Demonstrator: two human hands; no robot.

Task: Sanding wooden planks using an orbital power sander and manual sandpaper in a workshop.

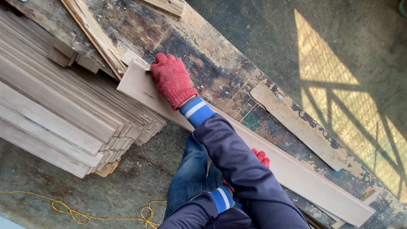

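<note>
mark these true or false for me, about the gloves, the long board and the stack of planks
1. Both hands wear red knit gloves. True.
2. The upper gloved hand presses on one end of the long pale board. True.
3. The stack of planks is on the right of the picture. False: it lies on the left.
4. The yellow cord lies on top of the board. False: it lies on the concrete floor.
5. The other gloved hand is mostly hidden behind the sleeve. True.
</note>
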